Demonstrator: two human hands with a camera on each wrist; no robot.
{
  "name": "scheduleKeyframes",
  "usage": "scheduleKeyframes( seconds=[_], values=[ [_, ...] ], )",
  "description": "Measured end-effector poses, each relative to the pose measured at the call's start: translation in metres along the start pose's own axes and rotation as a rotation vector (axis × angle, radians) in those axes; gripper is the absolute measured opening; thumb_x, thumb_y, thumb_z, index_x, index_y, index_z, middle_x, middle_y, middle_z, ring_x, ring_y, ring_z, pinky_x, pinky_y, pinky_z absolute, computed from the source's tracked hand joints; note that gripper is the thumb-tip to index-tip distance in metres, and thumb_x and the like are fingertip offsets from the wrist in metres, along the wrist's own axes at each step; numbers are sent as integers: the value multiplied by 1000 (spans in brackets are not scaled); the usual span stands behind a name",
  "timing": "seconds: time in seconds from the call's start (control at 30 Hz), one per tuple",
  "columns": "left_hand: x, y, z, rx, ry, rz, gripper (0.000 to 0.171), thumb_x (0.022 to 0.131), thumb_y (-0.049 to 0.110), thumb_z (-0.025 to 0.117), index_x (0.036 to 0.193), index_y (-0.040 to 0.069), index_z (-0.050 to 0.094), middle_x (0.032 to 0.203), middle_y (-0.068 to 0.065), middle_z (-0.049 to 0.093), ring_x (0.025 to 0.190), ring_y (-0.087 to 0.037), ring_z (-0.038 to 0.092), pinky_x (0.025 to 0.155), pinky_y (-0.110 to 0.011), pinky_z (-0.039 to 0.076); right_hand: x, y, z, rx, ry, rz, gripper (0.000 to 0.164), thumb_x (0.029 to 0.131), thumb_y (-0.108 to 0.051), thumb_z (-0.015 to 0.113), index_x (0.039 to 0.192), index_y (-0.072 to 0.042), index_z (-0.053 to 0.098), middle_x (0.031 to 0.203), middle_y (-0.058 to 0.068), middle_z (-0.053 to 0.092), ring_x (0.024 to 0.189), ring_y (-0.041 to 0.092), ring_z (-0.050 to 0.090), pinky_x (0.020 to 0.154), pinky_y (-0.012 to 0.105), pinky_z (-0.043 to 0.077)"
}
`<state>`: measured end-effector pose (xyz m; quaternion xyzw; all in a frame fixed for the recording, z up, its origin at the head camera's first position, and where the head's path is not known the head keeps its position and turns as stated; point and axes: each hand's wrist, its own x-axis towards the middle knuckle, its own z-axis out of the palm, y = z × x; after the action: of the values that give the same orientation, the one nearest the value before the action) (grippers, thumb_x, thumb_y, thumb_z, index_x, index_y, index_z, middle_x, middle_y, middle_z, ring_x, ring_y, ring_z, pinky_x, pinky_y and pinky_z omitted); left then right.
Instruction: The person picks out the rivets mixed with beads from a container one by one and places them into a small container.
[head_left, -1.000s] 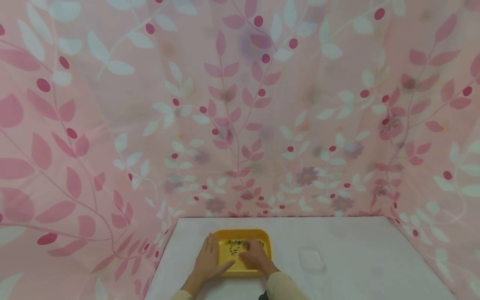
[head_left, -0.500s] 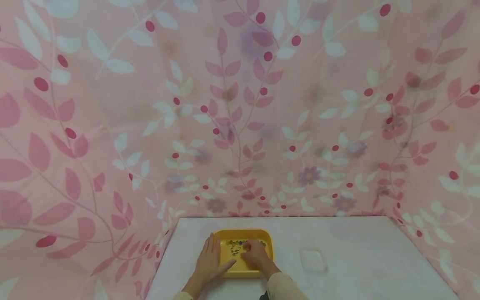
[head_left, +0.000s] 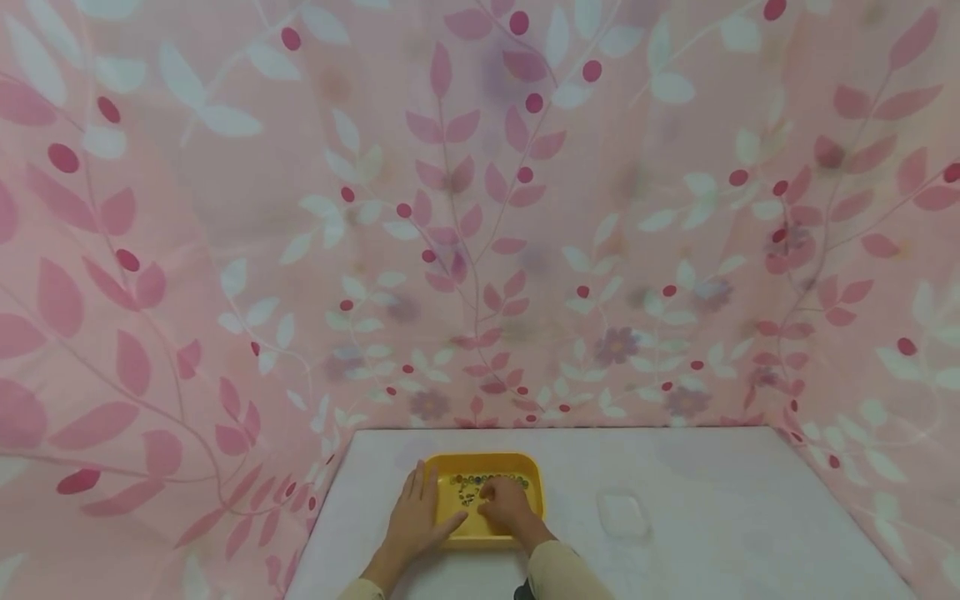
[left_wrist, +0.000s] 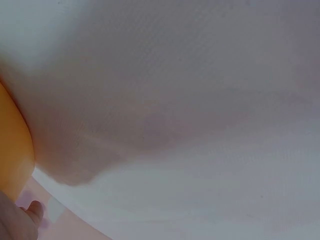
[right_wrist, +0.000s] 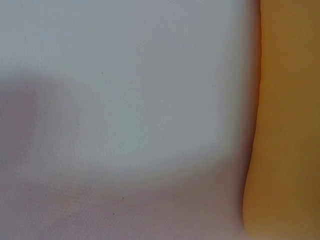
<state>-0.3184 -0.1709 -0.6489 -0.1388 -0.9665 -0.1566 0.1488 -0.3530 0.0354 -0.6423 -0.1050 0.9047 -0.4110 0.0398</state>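
A shallow yellow tray [head_left: 480, 543] lies on the white table. Along its far side runs a row of small glass marbles [head_left: 468, 481], partly behind my right hand [head_left: 508, 505]. Small shiny pieces [head_left: 467, 501] sit in a loose cluster near the tray's middle. My left hand [head_left: 412, 515] rests along the left rim, fingers straight and thumb stretched over the tray. The right hand reaches in from the near right, its fingers curled down beside the cluster; I cannot tell whether they pinch a piece. In both wrist views the tray's outer wall [left_wrist: 12, 142] shows at one edge.
A clear, rounded plastic container or lid [head_left: 624, 515] lies on the white-covered table [head_left: 720, 517] to the right of the tray. Pink leaf-patterned fabric [head_left: 480, 250] hangs behind the table and along both sides.
The right hand has shifted slightly toward the near side, so more of the marble row shows behind it. My left hand stays at the rim. The head view has tilted a little.
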Motion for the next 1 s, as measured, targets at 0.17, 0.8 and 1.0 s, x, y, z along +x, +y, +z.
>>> scheduleKeyframes(
  seconds=[0.17,0.8,1.0],
  values=[
    [0,1,-1,-32,25,3,102,84,73,56,149,-3,37,157,-32,26,141,-48,35,110,-56,38,1,0,1,-15,2,-28,16,81,-8,79,93,0,74,86,8,67,77,20,56,71,41,51],
    [-2,0,0,4,55,31,105,81,74,59,147,-6,39,155,-33,29,138,-48,37,107,-54,42,-2,4,3,47,11,5,10,78,-4,80,79,-4,70,74,1,58,70,16,51,62,33,46],
    [-1,-2,3,-7,55,25,104,82,73,59,148,-5,38,156,-32,27,139,-48,37,107,-56,42,0,5,4,27,16,19,9,79,-3,79,76,-6,71,75,0,61,72,16,52,63,33,47]
  ],
)
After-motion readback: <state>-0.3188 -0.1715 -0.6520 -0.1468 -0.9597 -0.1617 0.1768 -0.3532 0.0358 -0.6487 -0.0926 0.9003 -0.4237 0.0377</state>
